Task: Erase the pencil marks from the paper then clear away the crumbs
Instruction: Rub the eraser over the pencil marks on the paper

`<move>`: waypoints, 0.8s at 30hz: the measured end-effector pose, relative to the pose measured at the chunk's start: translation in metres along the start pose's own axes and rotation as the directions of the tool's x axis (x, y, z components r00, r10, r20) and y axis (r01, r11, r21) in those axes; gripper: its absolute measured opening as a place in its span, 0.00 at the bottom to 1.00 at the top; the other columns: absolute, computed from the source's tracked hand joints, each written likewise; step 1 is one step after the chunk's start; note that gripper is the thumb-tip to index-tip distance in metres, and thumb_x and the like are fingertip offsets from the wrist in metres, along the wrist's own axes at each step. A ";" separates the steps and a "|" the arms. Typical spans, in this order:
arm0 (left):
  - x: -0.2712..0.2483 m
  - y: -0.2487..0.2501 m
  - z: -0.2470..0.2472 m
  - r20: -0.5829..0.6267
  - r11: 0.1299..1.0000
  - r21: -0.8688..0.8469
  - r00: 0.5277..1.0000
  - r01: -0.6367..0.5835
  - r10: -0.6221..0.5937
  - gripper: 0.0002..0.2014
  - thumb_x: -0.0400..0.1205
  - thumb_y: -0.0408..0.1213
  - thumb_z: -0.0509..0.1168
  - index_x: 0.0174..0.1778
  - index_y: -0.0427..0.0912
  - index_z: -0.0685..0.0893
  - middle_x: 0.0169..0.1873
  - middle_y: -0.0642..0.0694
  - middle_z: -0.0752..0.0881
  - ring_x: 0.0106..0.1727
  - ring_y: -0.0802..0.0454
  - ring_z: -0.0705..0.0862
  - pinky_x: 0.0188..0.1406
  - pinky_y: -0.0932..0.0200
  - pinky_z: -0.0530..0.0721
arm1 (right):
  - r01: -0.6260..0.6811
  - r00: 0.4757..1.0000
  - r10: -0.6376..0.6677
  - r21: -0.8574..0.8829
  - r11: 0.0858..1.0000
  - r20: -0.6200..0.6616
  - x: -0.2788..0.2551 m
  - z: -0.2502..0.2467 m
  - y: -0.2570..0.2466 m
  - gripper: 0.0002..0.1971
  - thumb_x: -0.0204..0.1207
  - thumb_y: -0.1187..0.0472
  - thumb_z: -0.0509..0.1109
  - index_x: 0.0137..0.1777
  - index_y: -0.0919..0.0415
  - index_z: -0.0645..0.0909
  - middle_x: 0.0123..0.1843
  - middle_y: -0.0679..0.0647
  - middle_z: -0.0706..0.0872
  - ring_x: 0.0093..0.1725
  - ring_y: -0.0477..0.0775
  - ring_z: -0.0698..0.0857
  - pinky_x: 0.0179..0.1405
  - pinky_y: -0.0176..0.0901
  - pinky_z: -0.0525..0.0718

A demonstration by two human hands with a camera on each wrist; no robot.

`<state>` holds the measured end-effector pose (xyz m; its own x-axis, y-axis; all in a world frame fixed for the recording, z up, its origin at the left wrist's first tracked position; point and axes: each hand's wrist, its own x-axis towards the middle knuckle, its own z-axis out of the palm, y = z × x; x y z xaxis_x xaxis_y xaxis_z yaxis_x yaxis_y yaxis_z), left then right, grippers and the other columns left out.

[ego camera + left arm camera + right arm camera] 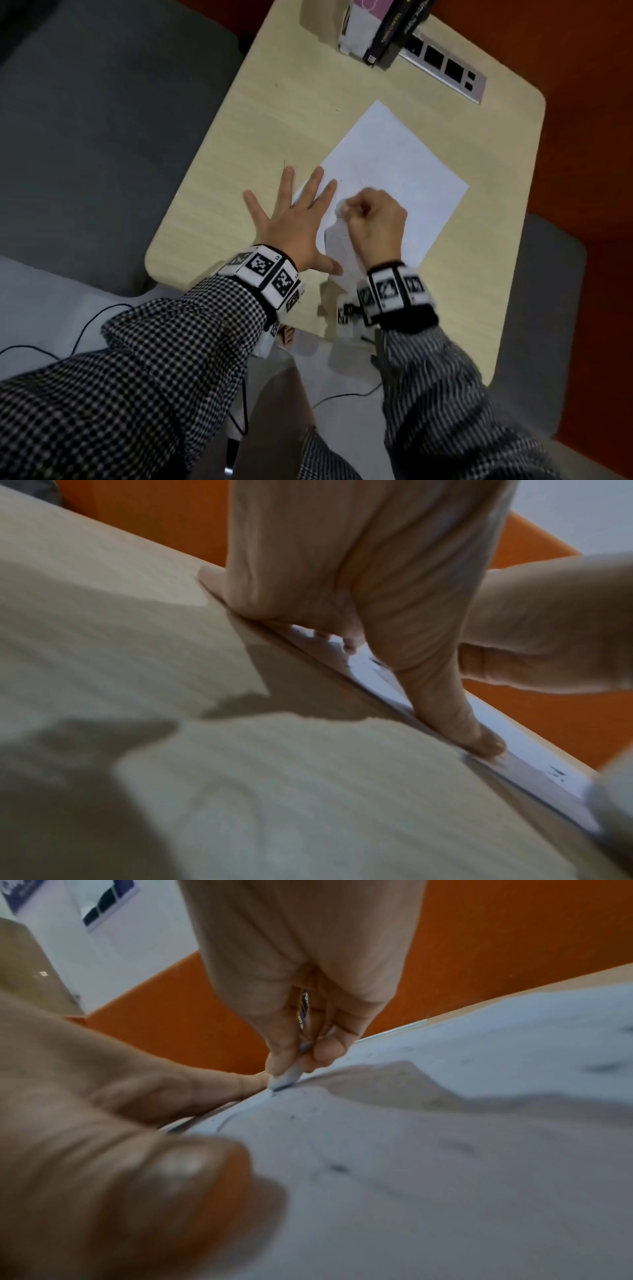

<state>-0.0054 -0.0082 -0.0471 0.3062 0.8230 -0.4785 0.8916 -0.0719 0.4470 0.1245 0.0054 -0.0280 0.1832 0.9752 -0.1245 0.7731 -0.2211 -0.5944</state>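
On the desk, the left hand lies flat with fingers spread, its fingertips pinning the near-left edge of the paper. Just to its right, the right hand has its grip clamped on a white eraser, whose tip touches the paper beside faint pencil marks.
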 end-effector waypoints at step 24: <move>0.004 0.016 -0.006 0.004 0.997 0.078 1.000 -0.006 0.006 0.62 0.67 0.64 0.74 0.83 0.57 0.33 0.81 0.56 0.27 0.81 0.42 0.24 0.64 0.12 0.35 | -0.052 0.999 0.052 0.063 0.997 0.001 -0.052 -0.007 0.015 0.08 0.67 0.72 0.70 0.30 0.64 0.79 0.34 0.58 0.84 0.34 0.56 0.83 0.34 0.46 0.82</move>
<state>0.0086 -0.0026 -0.0378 0.3129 0.8200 -0.4792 0.9131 -0.1208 0.3894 0.1310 -0.0487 -0.0247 0.2222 0.9625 -0.1559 0.7229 -0.2699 -0.6361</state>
